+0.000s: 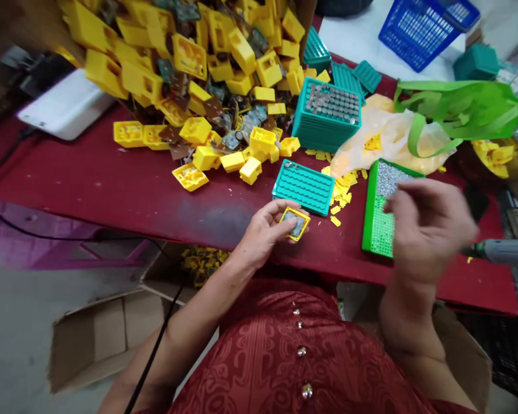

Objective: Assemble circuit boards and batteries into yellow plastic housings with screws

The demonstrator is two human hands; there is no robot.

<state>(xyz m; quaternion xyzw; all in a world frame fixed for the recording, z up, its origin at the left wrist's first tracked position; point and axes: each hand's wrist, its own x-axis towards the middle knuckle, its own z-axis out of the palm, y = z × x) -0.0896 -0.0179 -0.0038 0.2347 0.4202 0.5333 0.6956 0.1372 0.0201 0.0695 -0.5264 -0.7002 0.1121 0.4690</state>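
My left hand (265, 230) is closed on a small yellow plastic housing (300, 222) with a grey-green circuit board in it, the thumb lying across the board. Just beyond it lies a teal tray (306, 187) of shallow round pockets, holding a few small pieces near one corner. My right hand (434, 227) is raised over the green screw tray (370, 218), thumb and forefinger brought together. It is slightly blurred, and whatever its fingertips hold is too small to make out. Small silvery screws (391, 177) cover the far part of that green tray.
Yellow housings and circuit boards (242, 52) heap up at the back left. Stacked teal trays (323, 132) carry metal discs. Yellow chips (343, 190) lie beside a plastic bag (358, 138). An electric screwdriver (507, 252) lies at right; a white box (67, 106) stands left.
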